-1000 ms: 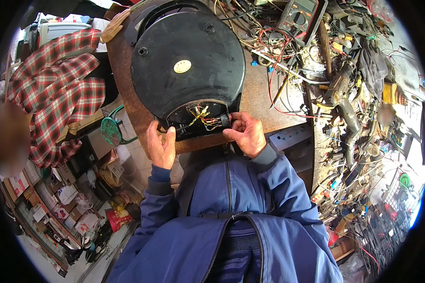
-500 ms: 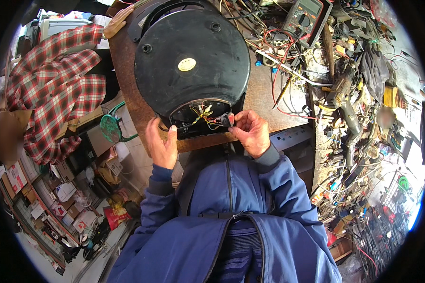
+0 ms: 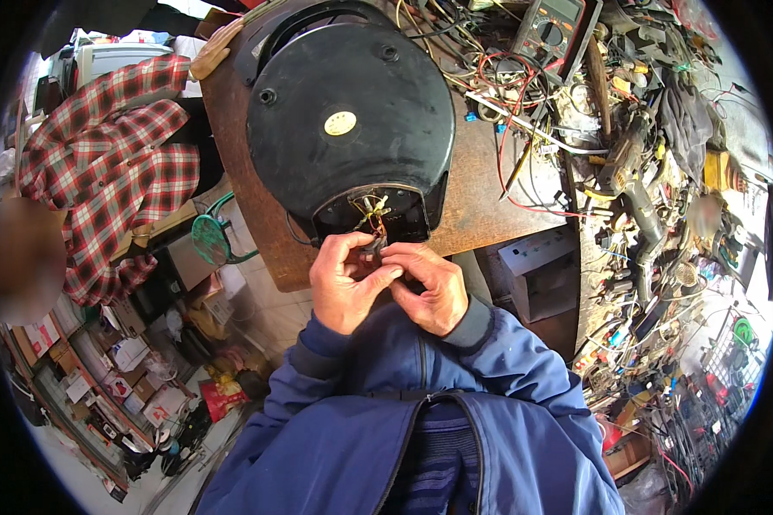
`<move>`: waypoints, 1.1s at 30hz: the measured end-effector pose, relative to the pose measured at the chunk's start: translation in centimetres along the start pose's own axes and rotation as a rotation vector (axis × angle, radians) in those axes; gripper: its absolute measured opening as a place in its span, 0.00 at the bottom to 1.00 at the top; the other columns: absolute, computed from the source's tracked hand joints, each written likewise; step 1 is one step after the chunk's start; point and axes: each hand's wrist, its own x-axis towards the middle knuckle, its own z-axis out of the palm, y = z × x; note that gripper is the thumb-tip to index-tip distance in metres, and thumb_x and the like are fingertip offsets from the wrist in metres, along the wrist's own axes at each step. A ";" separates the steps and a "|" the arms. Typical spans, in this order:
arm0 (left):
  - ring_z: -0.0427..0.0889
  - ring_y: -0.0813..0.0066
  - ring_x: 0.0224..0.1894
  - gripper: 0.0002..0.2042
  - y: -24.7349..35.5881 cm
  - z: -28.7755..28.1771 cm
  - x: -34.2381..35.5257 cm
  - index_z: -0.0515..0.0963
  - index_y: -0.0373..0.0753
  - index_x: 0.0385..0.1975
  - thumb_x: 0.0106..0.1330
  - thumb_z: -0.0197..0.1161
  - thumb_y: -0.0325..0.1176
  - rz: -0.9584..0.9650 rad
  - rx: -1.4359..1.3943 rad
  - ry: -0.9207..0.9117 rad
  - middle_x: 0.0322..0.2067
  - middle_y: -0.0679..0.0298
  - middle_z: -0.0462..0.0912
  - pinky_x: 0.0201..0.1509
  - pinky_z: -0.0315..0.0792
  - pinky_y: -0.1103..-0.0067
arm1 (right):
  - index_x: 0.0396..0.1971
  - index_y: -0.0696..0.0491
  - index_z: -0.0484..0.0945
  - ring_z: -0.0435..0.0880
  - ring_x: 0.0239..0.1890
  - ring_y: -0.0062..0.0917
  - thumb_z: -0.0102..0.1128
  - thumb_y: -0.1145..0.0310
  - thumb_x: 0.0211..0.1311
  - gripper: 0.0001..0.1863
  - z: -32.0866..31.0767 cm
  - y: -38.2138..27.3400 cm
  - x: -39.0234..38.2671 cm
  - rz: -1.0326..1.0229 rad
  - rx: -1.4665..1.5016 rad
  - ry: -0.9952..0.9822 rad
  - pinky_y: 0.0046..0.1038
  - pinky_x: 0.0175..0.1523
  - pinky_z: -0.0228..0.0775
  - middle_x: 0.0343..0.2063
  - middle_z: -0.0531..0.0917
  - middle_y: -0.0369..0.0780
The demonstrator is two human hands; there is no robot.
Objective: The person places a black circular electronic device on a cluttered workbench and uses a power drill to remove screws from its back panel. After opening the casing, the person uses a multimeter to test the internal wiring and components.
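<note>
A round black appliance (image 3: 343, 94) lies bottom up on the brown wooden table (image 3: 481, 206). Its near side has an open compartment (image 3: 410, 215) from which thin coloured wires (image 3: 372, 206) come out. Just off that opening, my left hand (image 3: 343, 279) and my right hand (image 3: 429, 287) meet, fingertips pinched together. Between them is a small dark part (image 3: 373, 249) at the end of the wires, mostly hidden by the fingers, so its exact kind is unclear.
A multimeter (image 3: 550, 30) with red and black leads stands at the back right. Tangled cables, tools and a heat gun-like tool (image 3: 636, 202) crowd the right side. A person in a red plaid shirt (image 3: 120, 154) is at the left, a hand (image 3: 217, 50) on the table's far corner.
The small dark part has come out from the compartment toward me in my right hand. My left hand has moved right from the appliance's edge and closed on it too.
</note>
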 end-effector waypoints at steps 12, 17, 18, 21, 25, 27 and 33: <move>0.85 0.76 0.43 0.17 -3.7 -4.9 0.4 0.77 0.31 0.55 0.67 0.68 0.23 -0.286 -0.393 -0.018 0.41 0.61 0.85 0.49 0.81 0.80 | 0.39 0.61 0.80 0.87 0.35 0.37 0.67 0.78 0.57 0.10 -1.2 0.4 -3.0 0.073 0.060 -0.214 0.32 0.40 0.78 0.35 0.83 0.47; 0.87 0.70 0.43 0.17 -3.6 -5.1 0.9 0.76 0.30 0.56 0.68 0.67 0.24 -0.304 -0.433 -0.057 0.42 0.56 0.86 0.49 0.82 0.77 | 0.37 0.60 0.81 0.86 0.31 0.37 0.67 0.75 0.58 0.08 -1.4 2.0 -4.1 0.162 0.024 -0.204 0.34 0.37 0.78 0.33 0.83 0.47; 0.87 0.70 0.43 0.18 -3.7 -5.1 0.9 0.75 0.29 0.56 0.68 0.67 0.24 -0.305 -0.443 -0.060 0.43 0.56 0.85 0.49 0.82 0.77 | 0.37 0.61 0.81 0.86 0.31 0.37 0.67 0.75 0.58 0.08 -1.4 2.0 -4.0 0.169 0.028 -0.198 0.34 0.36 0.78 0.32 0.83 0.47; 0.87 0.69 0.44 0.18 -4.0 -5.2 0.8 0.75 0.29 0.56 0.68 0.67 0.24 -0.302 -0.462 -0.059 0.43 0.56 0.85 0.50 0.82 0.77 | 0.37 0.61 0.81 0.86 0.30 0.37 0.67 0.75 0.58 0.08 -1.4 2.1 -4.1 0.171 0.029 -0.188 0.34 0.35 0.78 0.32 0.82 0.47; 0.87 0.69 0.44 0.18 -3.6 -5.1 0.8 0.75 0.29 0.56 0.68 0.67 0.24 -0.330 -0.467 -0.051 0.43 0.56 0.85 0.50 0.82 0.77 | 0.37 0.60 0.81 0.86 0.30 0.37 0.66 0.75 0.58 0.08 -1.4 2.2 -4.1 0.180 0.035 -0.192 0.35 0.35 0.77 0.31 0.82 0.47; 0.87 0.69 0.44 0.18 -3.5 -5.0 0.8 0.75 0.30 0.56 0.68 0.67 0.24 -0.334 -0.471 -0.049 0.43 0.56 0.85 0.50 0.82 0.77 | 0.37 0.60 0.81 0.86 0.30 0.37 0.66 0.74 0.59 0.08 -1.4 2.3 -4.2 0.168 0.020 -0.192 0.35 0.35 0.77 0.31 0.82 0.47; 0.87 0.69 0.44 0.18 -3.9 -5.1 0.6 0.76 0.31 0.56 0.67 0.68 0.24 -0.306 -0.471 -0.054 0.42 0.58 0.85 0.50 0.82 0.77 | 0.37 0.61 0.82 0.86 0.31 0.34 0.66 0.76 0.60 0.07 -1.8 2.0 -4.0 0.208 0.008 -0.221 0.31 0.37 0.78 0.31 0.83 0.46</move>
